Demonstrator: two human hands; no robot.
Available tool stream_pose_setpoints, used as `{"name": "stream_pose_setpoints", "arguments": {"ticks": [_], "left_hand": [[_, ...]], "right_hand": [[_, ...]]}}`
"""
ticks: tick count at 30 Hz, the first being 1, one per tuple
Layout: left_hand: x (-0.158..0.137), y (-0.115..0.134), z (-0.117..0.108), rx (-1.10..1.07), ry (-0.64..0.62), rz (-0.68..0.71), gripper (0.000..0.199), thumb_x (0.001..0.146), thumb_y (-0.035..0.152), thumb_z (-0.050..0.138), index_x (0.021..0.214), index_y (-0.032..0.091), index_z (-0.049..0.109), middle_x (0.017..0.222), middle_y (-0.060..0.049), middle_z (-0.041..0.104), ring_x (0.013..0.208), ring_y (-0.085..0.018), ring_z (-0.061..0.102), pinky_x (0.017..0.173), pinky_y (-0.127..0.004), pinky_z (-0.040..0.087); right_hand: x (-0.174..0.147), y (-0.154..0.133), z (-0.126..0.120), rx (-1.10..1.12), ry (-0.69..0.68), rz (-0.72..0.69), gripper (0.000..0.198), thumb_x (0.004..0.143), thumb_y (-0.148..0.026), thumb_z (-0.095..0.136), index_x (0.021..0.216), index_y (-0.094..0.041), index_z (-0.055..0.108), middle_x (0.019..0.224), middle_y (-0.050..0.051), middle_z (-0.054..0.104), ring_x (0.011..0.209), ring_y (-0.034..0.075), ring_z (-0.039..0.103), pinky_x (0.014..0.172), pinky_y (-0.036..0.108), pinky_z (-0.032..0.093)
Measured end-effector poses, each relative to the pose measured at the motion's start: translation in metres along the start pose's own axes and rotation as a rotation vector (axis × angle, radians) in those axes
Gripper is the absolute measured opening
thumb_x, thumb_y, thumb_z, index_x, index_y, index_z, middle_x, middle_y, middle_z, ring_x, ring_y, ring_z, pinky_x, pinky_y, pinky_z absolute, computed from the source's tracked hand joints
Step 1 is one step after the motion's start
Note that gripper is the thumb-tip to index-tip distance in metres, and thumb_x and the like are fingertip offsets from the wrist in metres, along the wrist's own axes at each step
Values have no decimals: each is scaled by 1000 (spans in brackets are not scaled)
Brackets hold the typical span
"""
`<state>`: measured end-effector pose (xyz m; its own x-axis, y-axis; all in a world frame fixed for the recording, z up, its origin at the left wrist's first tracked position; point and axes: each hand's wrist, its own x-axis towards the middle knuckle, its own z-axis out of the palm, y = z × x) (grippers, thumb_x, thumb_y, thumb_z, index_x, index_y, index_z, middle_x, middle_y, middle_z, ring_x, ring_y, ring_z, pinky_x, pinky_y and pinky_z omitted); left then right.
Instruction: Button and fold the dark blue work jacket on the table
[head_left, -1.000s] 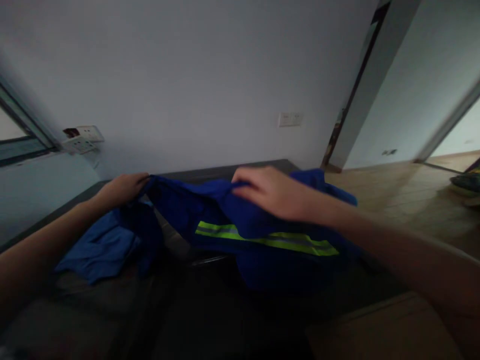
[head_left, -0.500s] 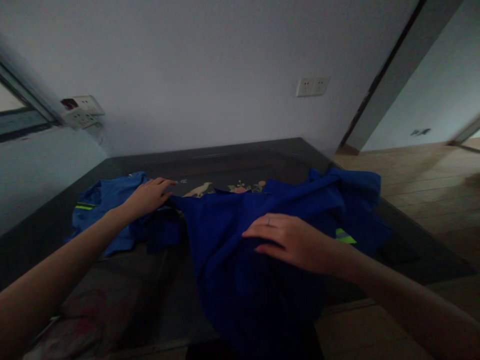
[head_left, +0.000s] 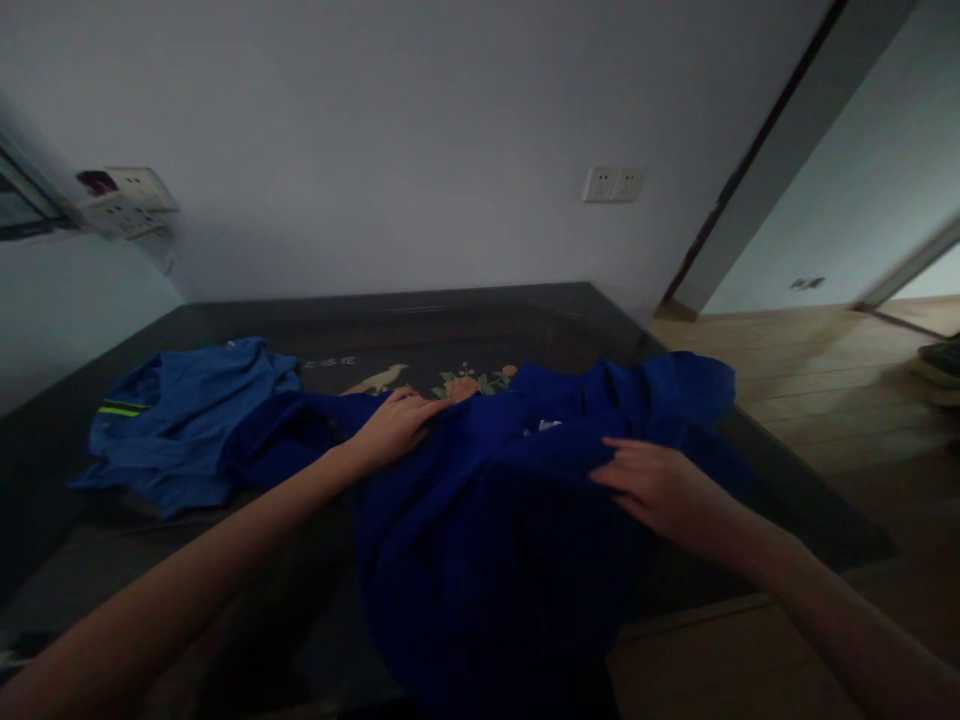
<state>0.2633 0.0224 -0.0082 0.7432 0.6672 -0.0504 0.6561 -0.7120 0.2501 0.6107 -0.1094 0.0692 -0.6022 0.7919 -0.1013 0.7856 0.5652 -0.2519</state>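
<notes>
A dark blue work jacket (head_left: 442,520) lies rumpled across the table, its lower part hanging over the near edge. A pale label (head_left: 549,425) shows near its collar. My left hand (head_left: 397,425) rests on the jacket's upper left part, fingers stretched out over the cloth. My right hand (head_left: 656,485) is closed on a fold of the jacket right of the label; its fingertips partly sink into the cloth. One sleeve (head_left: 281,435) runs left, against a lighter blue garment (head_left: 195,400) with a yellow-green stripe.
The dark table (head_left: 420,310) bears a printed bird and flowers and stands against a pale wall. Sockets (head_left: 613,184) are set in the wall. Wooden floor (head_left: 795,370) lies at the right. A dim, unclear thing sits at the table's lower left.
My left hand has moved right, from the sleeve side onto the jacket's upper part. My right hand has shifted right, and the label has come into sight. The view has turned slightly.
</notes>
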Motion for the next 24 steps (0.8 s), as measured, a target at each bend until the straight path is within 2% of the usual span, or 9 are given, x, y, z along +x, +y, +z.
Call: {"name": "stream_pose_setpoints", "arguments": {"ticks": [4,8,10,12,16,19,21,24], "left_hand": [[-33,-5,-2,-43,120,16,40,89,21,37,119,30,60,112,-4,67,105,-21,60,99,-41,38],[-69,-13,-10,-133,186,-60,38,89,23,36,114,31,64,106,-3,69,99,-21,62,98,-39,41],[-83,-17,-11,-199,180,-94,37,89,24,37,112,30,65,107,-2,69,101,-22,61,97,-39,43],[-94,-20,-11,-283,135,-111,37,88,26,37,111,30,66,111,-2,68,104,-22,61,95,-37,46],[-103,-22,-14,-412,-88,-127,39,87,26,35,109,24,67,115,-4,67,105,-19,62,92,-31,49],[-88,-23,-23,-399,-211,-183,39,86,27,37,113,20,65,113,-4,67,101,-18,63,91,-29,48],[-67,-24,-27,-358,-225,-208,39,88,31,37,115,20,63,110,-3,68,96,-18,64,88,-28,48],[-26,-23,-23,-268,-201,-207,38,91,33,35,114,19,62,108,-5,68,93,-18,65,87,-29,47]], "right_hand": [[-30,-56,29,135,-225,2,34,74,-1,50,95,-22,68,81,5,71,79,20,66,95,39,45],[-44,-80,56,288,-351,26,31,78,-5,52,97,-22,67,81,4,70,82,20,66,101,43,37],[-44,-86,56,376,-361,25,25,82,-11,55,100,-24,66,88,3,70,89,20,64,104,46,31],[-39,-87,44,453,-363,0,19,85,-21,58,103,-26,65,94,2,70,94,21,63,102,45,33],[-16,-70,-1,553,-302,-59,24,91,-35,52,108,-24,64,97,4,68,91,18,61,82,31,45],[20,-39,-25,497,-133,-20,27,94,-36,47,107,-21,64,101,5,66,93,17,60,83,29,44],[50,-14,-26,354,-69,40,25,93,-35,49,105,-20,64,103,6,66,94,19,61,84,31,45],[94,16,-8,81,-158,193,28,88,-32,55,113,-19,60,108,9,65,97,24,61,79,35,47]]}}
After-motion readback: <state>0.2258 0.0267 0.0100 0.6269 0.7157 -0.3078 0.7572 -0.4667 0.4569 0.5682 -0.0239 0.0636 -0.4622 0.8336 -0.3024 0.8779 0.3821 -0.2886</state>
